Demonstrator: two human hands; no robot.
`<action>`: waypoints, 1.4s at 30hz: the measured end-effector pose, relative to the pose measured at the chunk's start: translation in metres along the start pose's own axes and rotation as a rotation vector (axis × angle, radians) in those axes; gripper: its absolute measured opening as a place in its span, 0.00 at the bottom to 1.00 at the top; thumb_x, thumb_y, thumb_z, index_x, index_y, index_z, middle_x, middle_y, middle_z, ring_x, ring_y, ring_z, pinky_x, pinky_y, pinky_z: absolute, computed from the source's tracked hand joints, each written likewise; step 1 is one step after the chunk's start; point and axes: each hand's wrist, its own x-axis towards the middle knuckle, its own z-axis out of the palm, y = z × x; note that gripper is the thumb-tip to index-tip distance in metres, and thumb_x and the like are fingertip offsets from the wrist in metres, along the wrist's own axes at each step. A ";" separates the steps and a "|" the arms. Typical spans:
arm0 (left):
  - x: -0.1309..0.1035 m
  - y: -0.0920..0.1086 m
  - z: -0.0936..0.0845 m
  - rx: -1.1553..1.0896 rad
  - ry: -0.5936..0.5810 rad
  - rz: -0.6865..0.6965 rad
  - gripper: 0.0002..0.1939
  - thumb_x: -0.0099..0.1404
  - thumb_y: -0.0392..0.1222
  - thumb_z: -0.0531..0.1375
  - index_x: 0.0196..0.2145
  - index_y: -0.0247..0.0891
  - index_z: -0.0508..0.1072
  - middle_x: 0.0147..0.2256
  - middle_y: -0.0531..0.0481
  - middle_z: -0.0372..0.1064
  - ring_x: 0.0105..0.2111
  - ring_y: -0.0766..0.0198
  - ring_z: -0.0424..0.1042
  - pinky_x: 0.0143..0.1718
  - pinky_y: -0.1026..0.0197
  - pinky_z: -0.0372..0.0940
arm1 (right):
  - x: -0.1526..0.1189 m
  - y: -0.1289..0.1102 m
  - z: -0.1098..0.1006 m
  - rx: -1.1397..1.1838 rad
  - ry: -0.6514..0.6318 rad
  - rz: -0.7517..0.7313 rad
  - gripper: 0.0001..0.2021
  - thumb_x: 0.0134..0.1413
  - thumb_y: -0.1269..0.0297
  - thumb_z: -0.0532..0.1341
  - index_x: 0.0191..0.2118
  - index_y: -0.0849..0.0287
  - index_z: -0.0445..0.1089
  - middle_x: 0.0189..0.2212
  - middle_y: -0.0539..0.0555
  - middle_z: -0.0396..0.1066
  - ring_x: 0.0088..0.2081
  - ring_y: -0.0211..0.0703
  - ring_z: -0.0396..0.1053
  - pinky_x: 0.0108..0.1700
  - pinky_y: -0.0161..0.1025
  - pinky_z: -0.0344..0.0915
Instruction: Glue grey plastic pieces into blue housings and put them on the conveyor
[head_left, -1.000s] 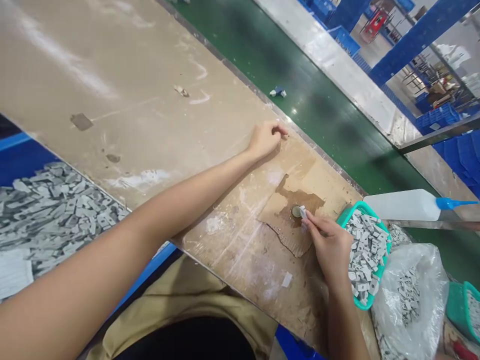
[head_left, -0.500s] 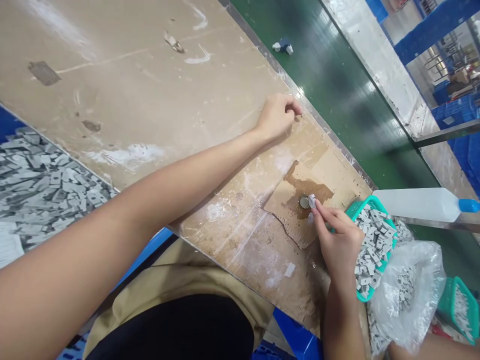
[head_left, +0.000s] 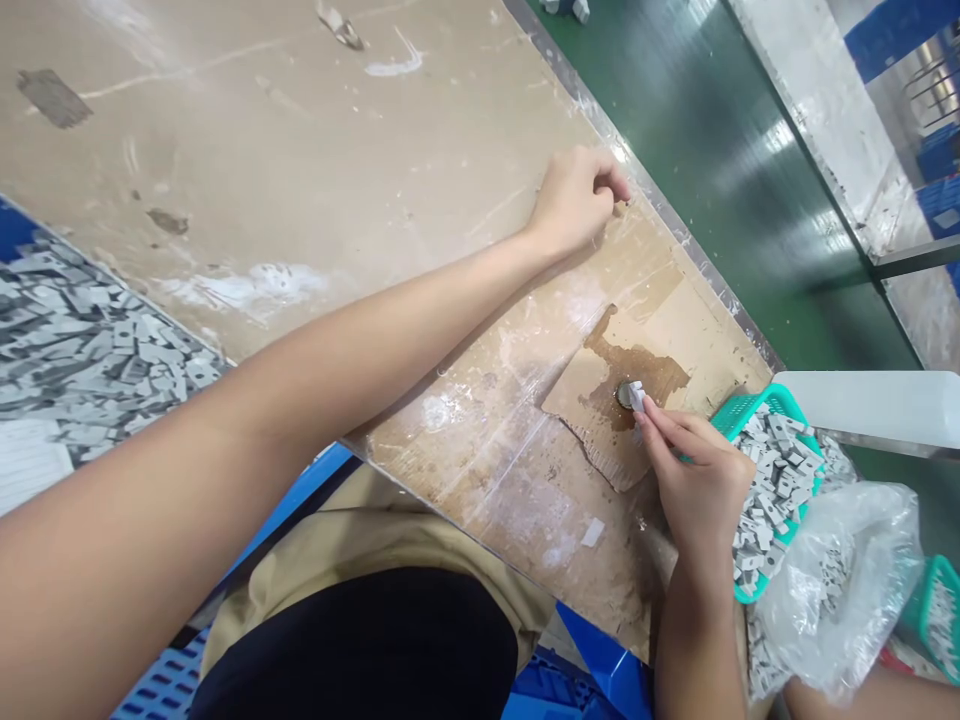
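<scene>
Between thumb and fingertips, my right hand [head_left: 697,465] pinches a small white plastic piece [head_left: 637,394]. That piece is over the right part of a small round cap [head_left: 623,395], hiding some of it; contact is hard to judge. Beneath the cap lies a torn piece of cardboard [head_left: 574,400] with a dark wet stain. My left hand [head_left: 577,200] rests near the table's far edge, its fingers curled closed. Whatever those fingers may hold is hidden.
Right of my right hand stands a green basket [head_left: 787,395] full of grey-white plastic pieces. Beside it are a clear plastic bag [head_left: 870,540] and a white bottle [head_left: 870,410]. More pieces [head_left: 97,340] are heaped at left. A green belt [head_left: 720,190] runs past the table [head_left: 300,200].
The white piece in my right hand has moved from beside the cap's edge to over it. My left hand keeps its curled pose. The whole view has shifted slightly.
</scene>
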 end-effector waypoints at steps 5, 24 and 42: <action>0.000 -0.001 0.000 -0.054 -0.014 0.009 0.19 0.55 0.21 0.49 0.23 0.43 0.71 0.29 0.52 0.75 0.33 0.66 0.73 0.40 0.63 0.67 | 0.000 -0.001 0.000 0.003 -0.012 -0.012 0.07 0.60 0.65 0.65 0.42 0.54 0.80 0.34 0.51 0.81 0.34 0.41 0.77 0.39 0.38 0.74; 0.001 -0.002 -0.001 -0.040 -0.022 0.016 0.19 0.55 0.20 0.49 0.23 0.43 0.71 0.29 0.53 0.75 0.33 0.66 0.72 0.42 0.62 0.67 | 0.001 0.000 0.001 -0.028 -0.029 -0.038 0.08 0.61 0.63 0.64 0.44 0.51 0.80 0.34 0.51 0.81 0.33 0.42 0.77 0.38 0.39 0.74; 0.002 -0.012 0.003 -0.061 0.003 0.023 0.18 0.54 0.23 0.51 0.30 0.37 0.77 0.33 0.50 0.78 0.38 0.62 0.75 0.47 0.61 0.68 | -0.003 -0.001 -0.005 0.213 0.098 0.132 0.08 0.60 0.66 0.64 0.43 0.51 0.80 0.36 0.51 0.81 0.35 0.42 0.78 0.38 0.41 0.75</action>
